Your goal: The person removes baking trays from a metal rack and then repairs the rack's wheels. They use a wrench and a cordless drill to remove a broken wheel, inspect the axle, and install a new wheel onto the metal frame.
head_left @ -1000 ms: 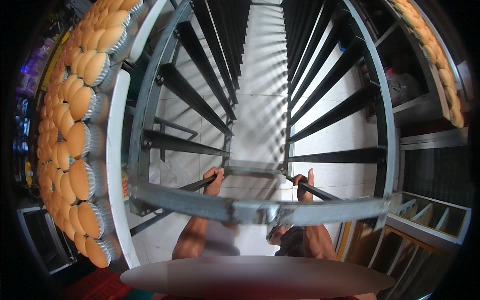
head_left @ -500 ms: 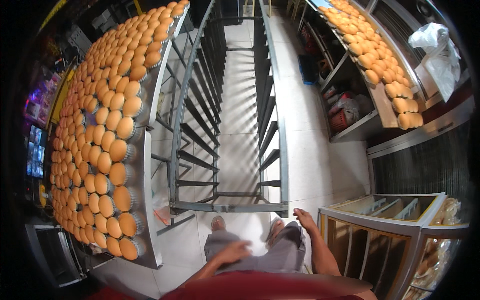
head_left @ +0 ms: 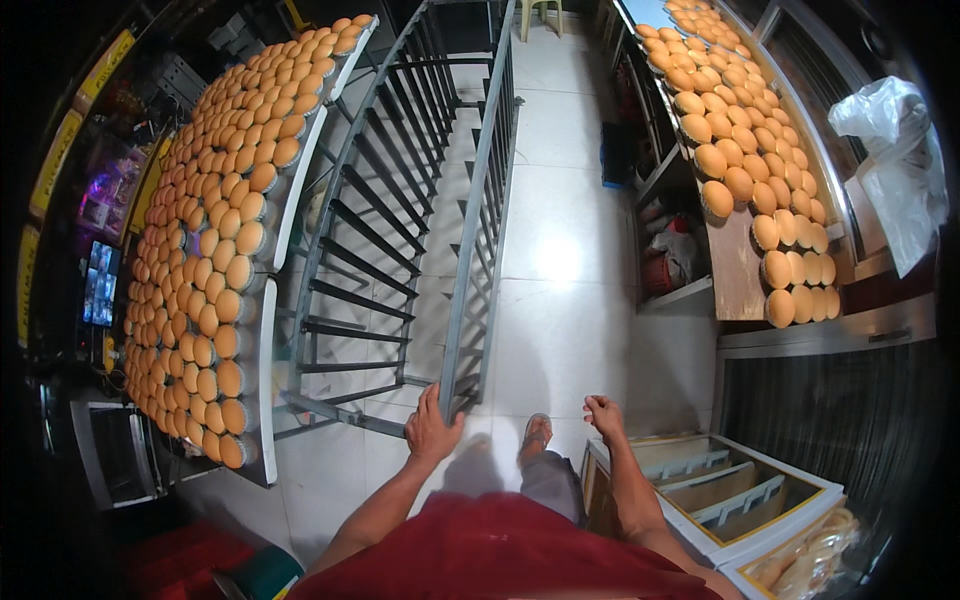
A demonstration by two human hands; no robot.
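My left hand (head_left: 433, 428) is at the near right corner post of a tall grey metal rack (head_left: 462, 290), its fingers against the post and apparently gripping it. The rack has dark slanted rails on both sides, and no trays show on them. My right hand (head_left: 603, 417) hangs over the floor to the right, fingers curled in, with nothing visible in it. To the left of the rack, metal trays (head_left: 268, 400) carry many golden-brown round cupcakes (head_left: 215, 300) in pleated paper cups.
More cupcakes (head_left: 738, 184) stand on a wooden board (head_left: 733, 262) at the right. Below my right forearm is a glass-topped display case (head_left: 720, 480) with packed bread. A plastic bag (head_left: 893, 160) hangs at the far right. White floor tiles (head_left: 550, 250) run right of the rack, with a stool (head_left: 541, 16) beyond.
My left hand has moved from hanging free to the rack's corner post. The rack now lies farther left and angled in view. My view has shifted, and my right hand's fingers are more curled.
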